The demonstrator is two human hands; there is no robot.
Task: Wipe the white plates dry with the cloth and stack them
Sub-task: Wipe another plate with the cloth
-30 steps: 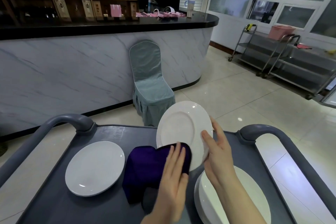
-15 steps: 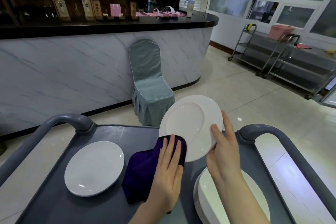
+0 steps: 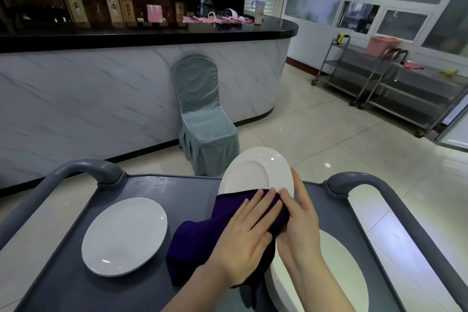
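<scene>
I hold a white plate (image 3: 253, 172) tilted up over the grey cart (image 3: 177, 190). My right hand (image 3: 301, 220) grips its lower right rim, thumb on the front and fingers along the edge. A dark purple cloth (image 3: 197, 240) covers the plate's lower face and hangs down to the cart. My left hand (image 3: 243, 235) presses flat on the cloth with straight fingers, its fingertips beside my right thumb. One white plate (image 3: 124, 235) lies alone on the cart's left side. A stack of white plates (image 3: 342, 273) sits at the right, partly hidden by my right forearm.
The cart has raised grey handles at the far left (image 3: 83, 167) and far right (image 3: 354, 180). Beyond it a covered chair (image 3: 205, 119) stands against a marble-fronted counter (image 3: 101, 99). Steel trolleys (image 3: 392, 88) line the right wall across tiled floor.
My left hand has slid the cloth up and to the right onto the plate's lower face, meeting my right hand. The plate has shifted slightly in my right hand's grip.
</scene>
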